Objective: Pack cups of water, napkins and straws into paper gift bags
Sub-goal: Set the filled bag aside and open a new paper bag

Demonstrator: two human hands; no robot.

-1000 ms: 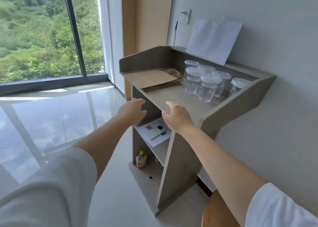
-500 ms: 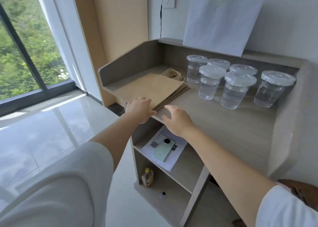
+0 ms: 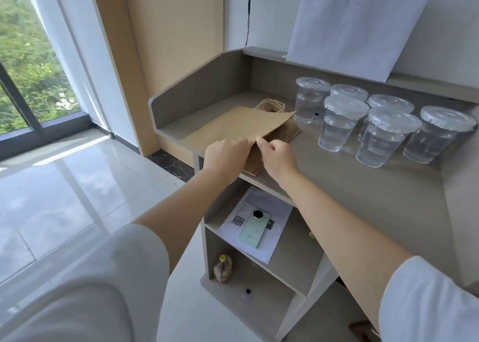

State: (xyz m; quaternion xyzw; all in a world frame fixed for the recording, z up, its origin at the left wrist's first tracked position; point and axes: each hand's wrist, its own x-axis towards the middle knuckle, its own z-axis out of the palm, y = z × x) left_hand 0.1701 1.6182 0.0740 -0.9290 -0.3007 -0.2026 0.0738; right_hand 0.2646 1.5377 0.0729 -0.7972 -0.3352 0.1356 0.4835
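A stack of flat brown paper gift bags point(image 3: 281, 134) lies at the left of the grey desk top point(image 3: 375, 186), twine handles point(image 3: 269, 106) at its far end. The top bag point(image 3: 238, 126) is lifted at its near edge. My left hand point(image 3: 225, 157) and my right hand point(image 3: 278, 157) both pinch that near edge. Several lidded clear plastic cups of water point(image 3: 378, 137) stand in a cluster to the right of the bags. I see no napkins or straws.
A large white sheet point(image 3: 357, 25) leans on the wall behind the cups. On the shelf below lie a paper with a QR code point(image 3: 277, 248) and a green phone point(image 3: 255, 227). A small bottle point(image 3: 223, 268) stands on the bottom shelf. Raised desk walls at left and back.
I have stepped closer to the desk. Both hands moved from the desk's front edge onto the bag stack and raised the top bag's near edge.
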